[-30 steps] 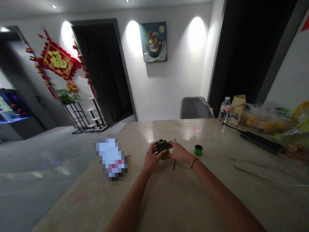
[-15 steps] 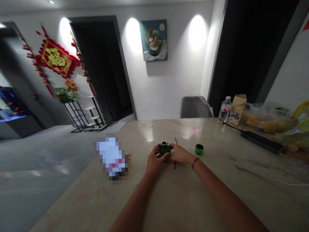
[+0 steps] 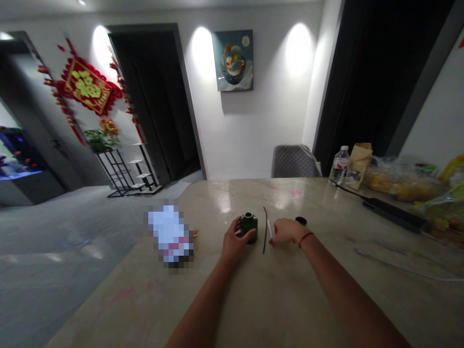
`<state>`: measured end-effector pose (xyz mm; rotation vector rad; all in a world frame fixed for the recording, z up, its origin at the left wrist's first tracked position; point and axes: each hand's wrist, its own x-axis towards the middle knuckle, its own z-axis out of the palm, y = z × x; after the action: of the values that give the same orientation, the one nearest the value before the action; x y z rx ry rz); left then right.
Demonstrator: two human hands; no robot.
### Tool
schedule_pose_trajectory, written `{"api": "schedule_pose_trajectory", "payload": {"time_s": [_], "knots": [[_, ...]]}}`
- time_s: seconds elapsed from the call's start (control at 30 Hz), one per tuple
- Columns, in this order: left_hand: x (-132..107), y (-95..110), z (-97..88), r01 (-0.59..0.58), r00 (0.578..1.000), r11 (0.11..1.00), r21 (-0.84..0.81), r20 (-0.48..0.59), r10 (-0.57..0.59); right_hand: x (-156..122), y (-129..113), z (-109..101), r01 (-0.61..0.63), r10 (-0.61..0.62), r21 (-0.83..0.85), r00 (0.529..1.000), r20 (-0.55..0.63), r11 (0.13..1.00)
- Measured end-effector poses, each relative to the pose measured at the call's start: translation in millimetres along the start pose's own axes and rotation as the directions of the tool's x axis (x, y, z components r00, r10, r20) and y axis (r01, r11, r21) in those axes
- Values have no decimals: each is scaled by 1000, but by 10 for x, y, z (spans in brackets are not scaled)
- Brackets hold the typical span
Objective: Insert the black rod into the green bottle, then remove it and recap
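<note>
My left hand (image 3: 235, 239) is wrapped around a small dark green bottle (image 3: 248, 228), which stands upright on the marble table (image 3: 232, 198) with its open neck showing. My right hand (image 3: 286, 231) sits just right of the bottle, apart from it, with its fingers pinched on a thin white stick (image 3: 269, 229). A thin black rod (image 3: 265, 231) lies between the bottle and that hand, close to the stick. Behind my right fingers is a green cap (image 3: 300, 220) with a dark top, partly hidden by the hand.
A pixelated, blurred object (image 3: 170, 237) lies left of my hands, with a small orange item (image 3: 195, 233) beside it. At the far right of the table are a water bottle (image 3: 340, 165), a paper bag (image 3: 358, 165), plastic bags of food (image 3: 402, 186) and a long black bar (image 3: 393, 215). A grey chair (image 3: 294, 162) stands behind the table.
My right hand has moved off the bottle to the right, and a white stick now shows at its fingertips. That hand now partly covers the green cap.
</note>
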<state>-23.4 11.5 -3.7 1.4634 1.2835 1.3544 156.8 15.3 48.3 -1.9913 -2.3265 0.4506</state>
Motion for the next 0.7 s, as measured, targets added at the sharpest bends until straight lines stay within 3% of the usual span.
{"api": "schedule_pose_trajectory", "payload": {"time_s": [0.1,0.27,0.47,0.7], "knots": [[3,-4,0,7,1000,1000,-5,-1,-7,-25,-66,52,10,-9,-25,1000,19,1000],[14,-28,0,-8,1000,999,-37,-3,8,20,-134,111,-112,112,9,989,-94,994],[-2,10,0,1,1000,1000,-22,-6,-1,43,-102,3,-216,234,106,948,-214,971],[-17,59,1,12,1000,1000,-10,-1,-12,-28,-160,-198,-186,257,195,852,-455,963]]}}
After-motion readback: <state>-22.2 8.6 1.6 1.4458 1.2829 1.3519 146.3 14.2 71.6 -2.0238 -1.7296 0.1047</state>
